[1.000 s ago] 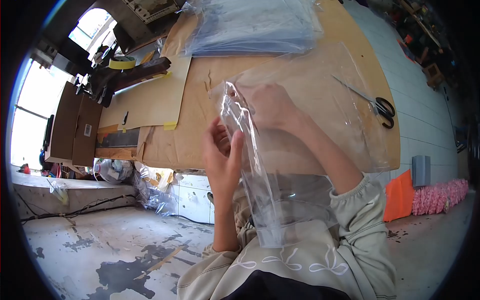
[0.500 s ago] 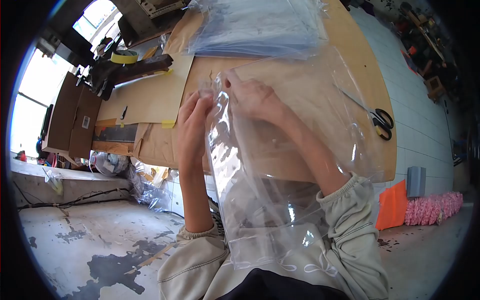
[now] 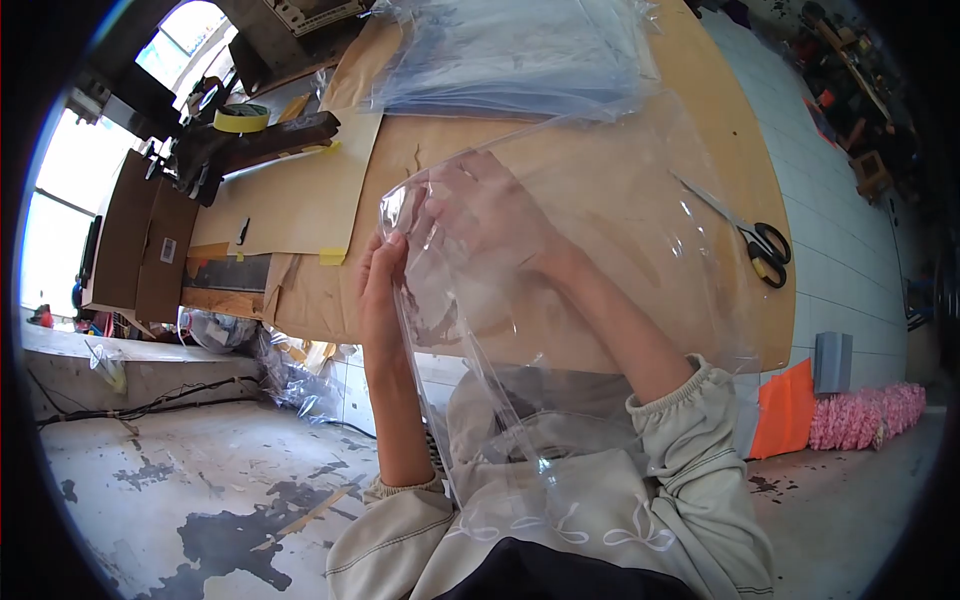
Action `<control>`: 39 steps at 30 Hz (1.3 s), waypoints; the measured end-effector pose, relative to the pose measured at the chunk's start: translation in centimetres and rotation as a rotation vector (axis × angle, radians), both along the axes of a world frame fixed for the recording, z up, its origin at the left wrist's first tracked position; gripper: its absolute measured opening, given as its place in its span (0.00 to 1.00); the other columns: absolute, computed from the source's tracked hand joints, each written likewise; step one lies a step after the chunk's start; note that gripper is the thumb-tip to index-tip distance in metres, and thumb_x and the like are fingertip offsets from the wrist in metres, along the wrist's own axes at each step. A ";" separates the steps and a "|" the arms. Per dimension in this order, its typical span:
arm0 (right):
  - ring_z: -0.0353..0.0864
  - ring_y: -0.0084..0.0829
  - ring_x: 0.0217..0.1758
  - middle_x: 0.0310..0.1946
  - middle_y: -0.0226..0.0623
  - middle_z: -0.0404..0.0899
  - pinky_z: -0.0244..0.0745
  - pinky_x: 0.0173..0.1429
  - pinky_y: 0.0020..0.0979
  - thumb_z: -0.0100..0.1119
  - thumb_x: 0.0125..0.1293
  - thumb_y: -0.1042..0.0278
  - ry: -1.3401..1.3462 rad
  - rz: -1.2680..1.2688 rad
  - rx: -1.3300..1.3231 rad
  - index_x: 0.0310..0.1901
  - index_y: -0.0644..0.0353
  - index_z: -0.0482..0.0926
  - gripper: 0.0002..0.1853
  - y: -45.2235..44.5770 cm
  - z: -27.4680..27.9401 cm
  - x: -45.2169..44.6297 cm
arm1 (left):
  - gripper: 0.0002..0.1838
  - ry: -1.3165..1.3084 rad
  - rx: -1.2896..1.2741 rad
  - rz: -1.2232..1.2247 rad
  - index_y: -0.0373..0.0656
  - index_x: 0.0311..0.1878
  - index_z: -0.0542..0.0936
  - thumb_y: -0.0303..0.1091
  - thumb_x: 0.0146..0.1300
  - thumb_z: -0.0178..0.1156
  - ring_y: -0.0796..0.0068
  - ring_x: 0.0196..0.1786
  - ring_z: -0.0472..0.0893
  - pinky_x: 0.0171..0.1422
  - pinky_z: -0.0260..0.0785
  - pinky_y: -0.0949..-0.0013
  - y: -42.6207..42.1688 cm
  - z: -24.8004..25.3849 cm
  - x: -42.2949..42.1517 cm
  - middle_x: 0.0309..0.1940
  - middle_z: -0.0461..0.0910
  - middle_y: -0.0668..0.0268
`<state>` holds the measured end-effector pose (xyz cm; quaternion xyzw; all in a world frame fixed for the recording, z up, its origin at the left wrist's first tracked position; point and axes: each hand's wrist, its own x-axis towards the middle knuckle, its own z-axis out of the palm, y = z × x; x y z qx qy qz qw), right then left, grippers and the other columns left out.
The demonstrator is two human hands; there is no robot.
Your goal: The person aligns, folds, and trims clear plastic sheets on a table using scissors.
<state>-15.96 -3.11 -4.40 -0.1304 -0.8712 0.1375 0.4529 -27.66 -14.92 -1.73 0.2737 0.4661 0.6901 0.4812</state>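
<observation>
Above the scuffed floor (image 3: 150, 550), at the brown table (image 3: 740, 170), you have a clear plastic sheet (image 3: 540, 320) reaching from tabletop to lap. Stacked plastic (image 3: 510, 60) lies farther back. You seem to be working the sheet's far left corner; the next move calls for a steady edge. Your left hand (image 3: 380, 285) pinches that edge; your right hand (image 3: 490, 205) shows through it, hold unclear. Scissors (image 3: 745, 233) lie right.

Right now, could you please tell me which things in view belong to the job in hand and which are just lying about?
Likely part of the job:
clear plastic piece, its edge pinched by the left hand
right hand, seen through it
probably the plastic stack

Apparently just lying about, untouched:
scissors
yellow tape roll
cardboard box
orange sheet
pink bundle
</observation>
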 end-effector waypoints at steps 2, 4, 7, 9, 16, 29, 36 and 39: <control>0.77 0.35 0.41 0.35 0.42 0.76 0.73 0.48 0.38 0.53 0.62 0.64 -0.046 0.067 -0.357 0.49 0.63 0.74 0.16 0.5 -0.1 0.6 | 0.17 0.133 -0.112 0.021 0.33 0.53 0.73 0.28 0.65 0.44 0.77 0.51 0.76 0.56 0.67 0.73 0.0 0.1 0.2 0.51 0.76 0.60; 0.78 0.30 0.38 0.33 0.41 0.79 0.74 0.46 0.35 0.53 0.63 0.64 -0.067 0.086 -0.647 0.51 0.64 0.73 0.18 0.4 0.1 0.9 | 0.19 0.051 -0.107 -0.007 0.36 0.58 0.64 0.25 0.63 0.46 0.79 0.44 0.77 0.50 0.69 0.75 -0.1 0.0 0.7 0.47 0.77 0.61; 0.79 0.26 0.39 0.37 0.42 0.80 0.74 0.47 0.34 0.51 0.64 0.64 -0.088 0.019 -0.830 0.54 0.66 0.72 0.20 0.1 0.2 0.7 | 0.26 -0.002 -0.039 -0.025 0.41 0.60 0.50 0.21 0.60 0.47 0.81 0.37 0.75 0.41 0.70 0.79 0.4 -1.4 0.5 0.41 0.76 0.61; 0.78 0.30 0.47 0.44 0.43 0.79 0.71 0.55 0.38 0.50 0.65 0.63 -0.168 -0.070 -0.636 0.57 0.65 0.70 0.21 -0.5 -1.4 0.4 | 0.26 0.043 -0.066 -0.030 0.39 0.60 0.50 0.21 0.59 0.47 0.81 0.37 0.75 0.40 0.70 0.79 0.4 -1.9 0.3 0.42 0.76 0.61; 0.62 0.39 0.66 0.62 0.44 0.64 0.52 0.69 0.46 0.43 0.67 0.60 -0.490 -0.183 0.135 0.61 0.61 0.64 0.23 -1.9 -1.7 2.4 | 0.22 -0.088 -0.098 0.024 0.34 0.59 0.59 0.25 0.61 0.51 0.79 0.36 0.76 0.44 0.72 0.78 0.9 -1.1 1.0 0.41 0.75 0.64; 0.69 0.45 0.56 0.51 0.45 0.71 0.64 0.59 0.44 0.58 0.56 0.68 -0.146 -0.044 -0.315 0.58 0.55 0.66 0.26 -0.6 -0.3 2.8 | 0.13 0.000 -0.216 -0.187 0.33 0.51 0.72 0.31 0.67 0.51 0.77 0.43 0.78 0.45 0.77 0.69 3.2 0.8 -2.1 0.40 0.76 0.65; 0.68 0.42 0.54 0.53 0.40 0.68 0.66 0.54 0.44 0.59 0.54 0.65 -0.322 -0.210 -0.219 0.57 0.55 0.67 0.26 -0.7 0.4 1.9 | 0.14 -0.022 -0.109 -0.025 0.33 0.53 0.70 0.27 0.65 0.55 0.79 0.44 0.77 0.49 0.73 0.76 2.2 -0.8 -1.4 0.41 0.77 0.64; 0.68 0.46 0.54 0.52 0.42 0.69 0.64 0.57 0.44 0.58 0.55 0.63 -0.320 -0.261 -0.225 0.56 0.56 0.66 0.26 -1.0 0.5 1.4 | 0.15 -0.036 -0.046 0.044 0.33 0.53 0.70 0.27 0.65 0.55 0.80 0.44 0.77 0.50 0.72 0.77 2.2 -1.1 -0.9 0.42 0.77 0.64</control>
